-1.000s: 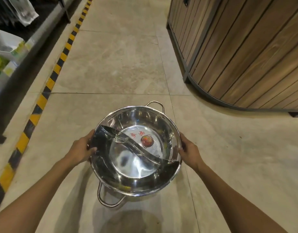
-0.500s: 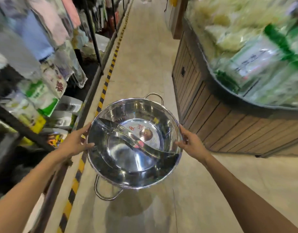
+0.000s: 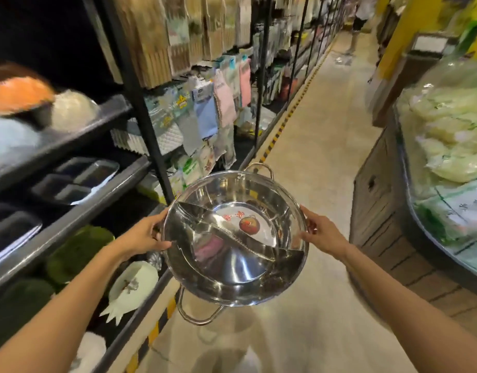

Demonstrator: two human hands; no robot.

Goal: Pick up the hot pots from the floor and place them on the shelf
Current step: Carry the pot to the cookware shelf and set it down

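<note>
wooden display bin [image 3: 379, 200]: right of aisle floor [image 3: 320, 125], heaped with pale bagged goods [image 3: 447, 135] | yellow-black floor stripe [image 3: 283, 122]: along floor's left edge | hanging cloths [image 3: 221, 100]: left of stripe | white pineapple-shaped item [image 3: 132, 286]: low, left of stripe | metal trays [image 3: 78, 179]: above it

Warm overhead light is glaring off the steel pot [image 3: 233, 238]. Motion blur is smearing the shelves [image 3: 70, 146], which are bending at the edges.
</note>
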